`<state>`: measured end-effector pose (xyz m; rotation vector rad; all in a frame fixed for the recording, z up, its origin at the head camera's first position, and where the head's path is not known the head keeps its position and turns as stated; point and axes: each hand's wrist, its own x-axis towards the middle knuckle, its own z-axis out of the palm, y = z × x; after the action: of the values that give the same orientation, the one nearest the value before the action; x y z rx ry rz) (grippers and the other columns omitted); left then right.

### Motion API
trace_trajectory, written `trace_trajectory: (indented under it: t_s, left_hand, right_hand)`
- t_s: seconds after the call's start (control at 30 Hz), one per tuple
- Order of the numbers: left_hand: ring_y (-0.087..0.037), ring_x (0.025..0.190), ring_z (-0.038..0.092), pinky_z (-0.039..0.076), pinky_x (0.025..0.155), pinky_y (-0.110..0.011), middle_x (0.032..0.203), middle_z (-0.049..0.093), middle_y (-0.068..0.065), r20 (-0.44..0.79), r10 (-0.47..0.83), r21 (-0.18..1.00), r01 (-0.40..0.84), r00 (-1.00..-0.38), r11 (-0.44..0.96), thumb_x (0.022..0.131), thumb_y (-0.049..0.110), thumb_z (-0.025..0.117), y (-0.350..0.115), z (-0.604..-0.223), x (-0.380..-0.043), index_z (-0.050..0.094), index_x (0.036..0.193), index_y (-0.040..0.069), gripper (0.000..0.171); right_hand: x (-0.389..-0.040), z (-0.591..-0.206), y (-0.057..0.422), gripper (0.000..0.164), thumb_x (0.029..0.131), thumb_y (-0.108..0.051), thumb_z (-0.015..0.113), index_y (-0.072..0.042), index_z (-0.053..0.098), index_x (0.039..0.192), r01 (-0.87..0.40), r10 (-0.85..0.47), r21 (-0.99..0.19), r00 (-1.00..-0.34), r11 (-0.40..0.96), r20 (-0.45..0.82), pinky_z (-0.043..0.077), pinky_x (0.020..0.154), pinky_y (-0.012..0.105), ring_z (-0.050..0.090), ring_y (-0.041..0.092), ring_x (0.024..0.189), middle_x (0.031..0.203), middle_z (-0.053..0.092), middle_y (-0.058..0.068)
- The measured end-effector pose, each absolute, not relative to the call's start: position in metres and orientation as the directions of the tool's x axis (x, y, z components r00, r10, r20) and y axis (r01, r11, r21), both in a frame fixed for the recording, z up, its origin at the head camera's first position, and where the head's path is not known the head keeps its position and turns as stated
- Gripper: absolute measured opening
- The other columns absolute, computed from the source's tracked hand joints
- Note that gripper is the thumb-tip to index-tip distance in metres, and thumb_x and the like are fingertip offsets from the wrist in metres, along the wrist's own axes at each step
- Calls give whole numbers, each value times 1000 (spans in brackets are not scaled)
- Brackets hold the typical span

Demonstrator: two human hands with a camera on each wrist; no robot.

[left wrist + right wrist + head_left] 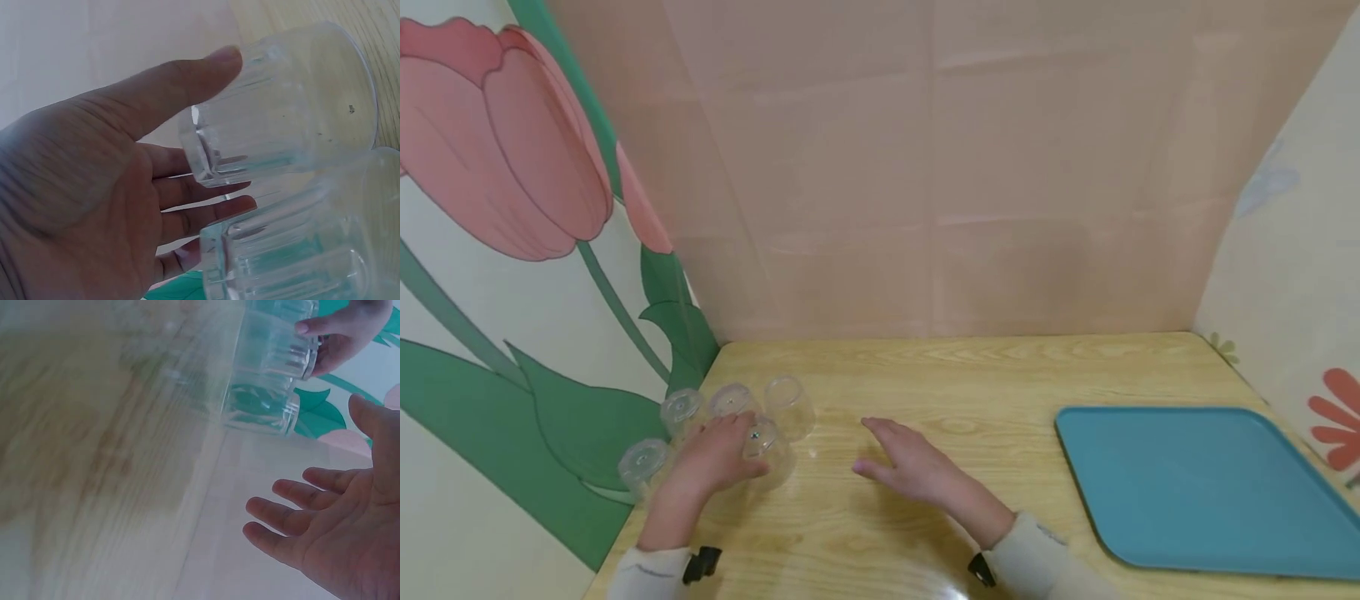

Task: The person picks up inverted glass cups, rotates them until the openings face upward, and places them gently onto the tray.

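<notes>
Several clear cups stand upside down on the table's left side. My left hand is at the base end of the nearest right-hand cup, thumb on one side and fingers on the other. In the left wrist view another cup stands close beside it, by the lower fingers. Farther back is a cup, and at the far left another cup. My right hand hovers over the middle of the table, holding nothing, its fingers spread in the right wrist view.
A blue tray lies on the right of the wooden table. A pink cover hangs along the back edge. At the left, a wall painted with tulips stands close behind the cups.
</notes>
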<state>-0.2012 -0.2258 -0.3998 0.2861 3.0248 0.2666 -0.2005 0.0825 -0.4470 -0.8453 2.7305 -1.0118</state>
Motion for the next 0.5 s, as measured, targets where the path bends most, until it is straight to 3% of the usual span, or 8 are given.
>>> trace_trajectory:
  t_s: [0.3, 0.5]
  left_hand:
    - [-44, 116, 61, 34, 104, -70, 122, 67, -23, -37, 226, 166, 217, -973, 962, 74, 34, 90, -228, -402, -206, 58, 129, -3, 74]
    - [-41, 114, 62, 40, 101, -63, 122, 68, -20, -14, 245, 158, 240, -969, 958, 72, 39, 90, -228, -405, -208, 60, 129, -2, 77]
  right_hand:
    - [-200, -450, 70, 77, 100, -55, 54, -6, 35, 156, -453, -555, -650, -830, 610, 57, 35, 115, 56, 41, 39, 143, 157, 40, 18]
    - [-199, -452, 64, 76, 101, -54, 54, -6, 34, 157, -424, -576, -697, -817, 579, 18, 33, 117, 53, 37, 35, 146, 159, 38, 17]
